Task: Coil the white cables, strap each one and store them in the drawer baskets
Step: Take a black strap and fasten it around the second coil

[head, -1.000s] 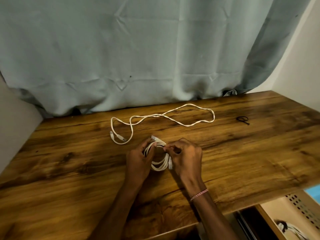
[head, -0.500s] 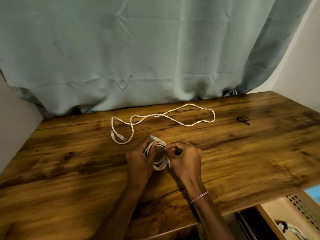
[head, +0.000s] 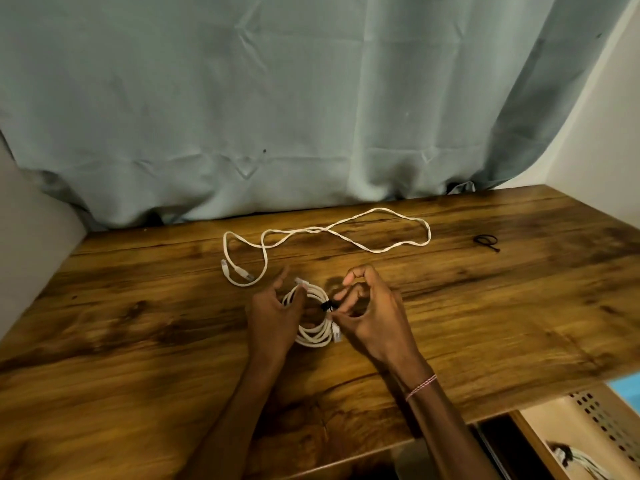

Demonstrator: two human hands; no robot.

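A coiled white cable (head: pixel 313 332) lies on the wooden table (head: pixel 138 323) near its front middle, with a black strap (head: pixel 325 306) wrapped round its right side. My left hand (head: pixel 273 317) holds the coil's left side, thumb across the loops and forefinger lifted. My right hand (head: pixel 375 315) pinches the strap's end between thumb and fingertip, its other fingers spread. A second white cable (head: pixel 325 232) sprawls loose farther back, both plugs at its left end. A spare black strap (head: pixel 486 241) lies at the back right.
A grey-green curtain (head: pixel 277 116) hangs behind the table. White walls close in on the left and right. Below the table's front right edge an open drawer holds a perforated beige basket (head: pixel 599 417) with a strapped white cable (head: pixel 575 459) inside.
Both hands have opened out from over the coil, so the black strap round it now shows. My right hand's fingers have lifted and spread. The coil stays in place.
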